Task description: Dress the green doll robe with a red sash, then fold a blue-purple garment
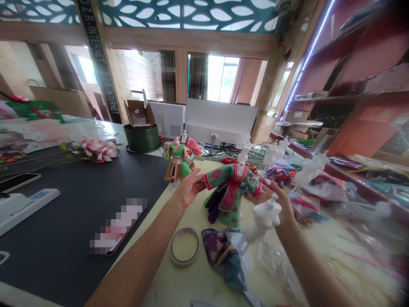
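Note:
A small green doll dress (234,204) with pink-trimmed sleeves and a dark red sash stands upright on a white mini mannequin (242,157) in front of me. My left hand (188,187) pinches the cuff of the sleeve on the left, stretching it outward. At the opposite cuff, my right hand (271,198) has its fingers closed around the sleeve end, partly hidden behind it. Close by my right wrist is a bare white mannequin (263,217). Below the dress lie crumpled purple and blue doll clothes (223,251).
A tape roll (185,246) lies left of the cloth. Another dressed mannequin (179,160) stands behind my left hand. More bare mannequins (311,168) and fabric scraps crowd the right side. A phone (123,230), power strip (35,209) and monitors (220,119) surround the work area.

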